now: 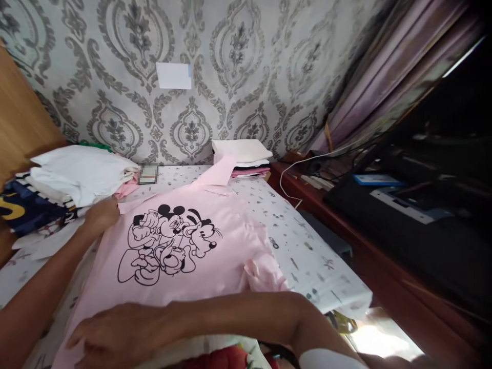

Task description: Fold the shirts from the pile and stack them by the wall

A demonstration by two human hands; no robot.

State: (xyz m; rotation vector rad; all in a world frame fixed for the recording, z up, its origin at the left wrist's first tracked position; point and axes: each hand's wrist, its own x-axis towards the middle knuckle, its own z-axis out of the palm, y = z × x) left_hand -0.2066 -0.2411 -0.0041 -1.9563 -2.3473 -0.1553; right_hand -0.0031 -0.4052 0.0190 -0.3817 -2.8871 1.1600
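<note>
A pink shirt with a black cartoon line print lies spread on the patterned white sheet. At its upper left edge, my left hand is closed on the fabric. My right arm reaches across the lower part of the shirt, and my right hand is at its lower left, fingers curled on the cloth. The shirt's right side is bunched into folds. Its upper end reaches a stack of folded clothes.
A loose pile of clothes with a white garment on top sits at the left. A small blurred item lies beside it. A thin white cable loops over the reddish wooden furniture on the right. The patterned wall stands behind.
</note>
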